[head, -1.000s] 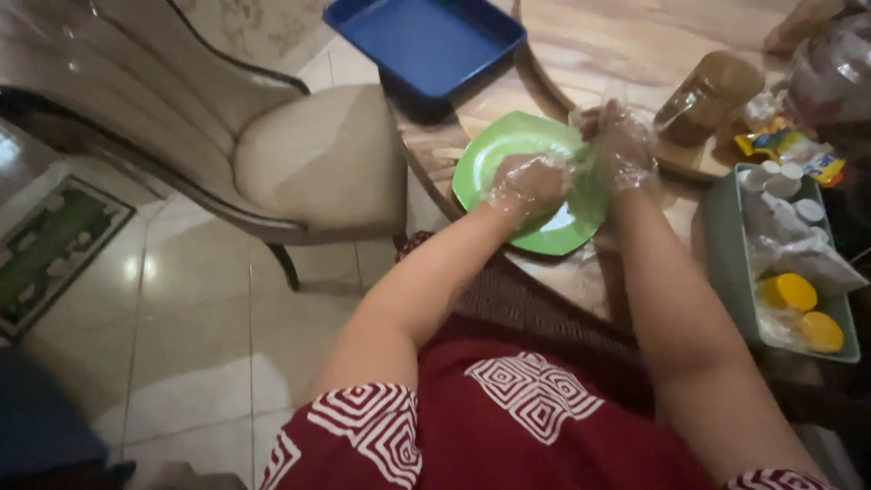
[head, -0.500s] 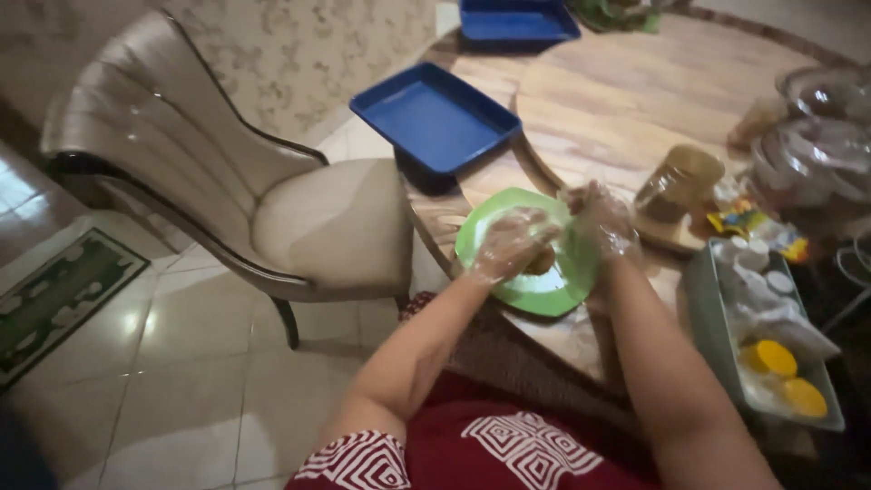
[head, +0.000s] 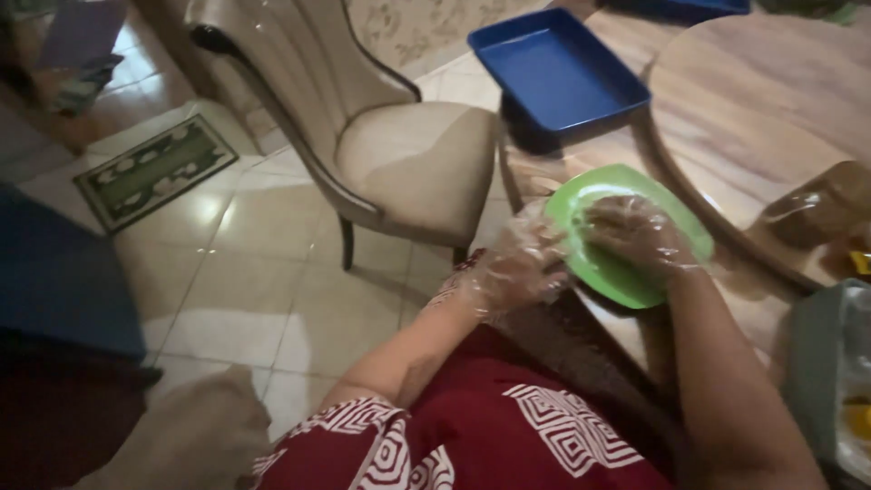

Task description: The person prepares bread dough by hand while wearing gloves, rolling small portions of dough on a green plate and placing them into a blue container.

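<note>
A person in a red patterned top works at the edge of a wooden table point(head: 771, 118), both hands in clear plastic gloves. The left hand point(head: 517, 268) is curled at the plate's 9 o'clock rim, fingers bent inward; whether it grips anything cannot be told. The right hand point(head: 640, 234) lies palm down on the green plate point(head: 617, 272), fingers loosely bent over its middle, hiding whatever is under it. The plate sits on the table's near edge. At 3 o'clock from the plate lies a grey tray point(head: 817, 381), cut off by the frame. Further off, at 12 o'clock, a blue tray point(head: 558, 68) rests on the table. At 10 o'clock, on the tiled floor, stands a beige chair point(head: 408, 163).
</note>
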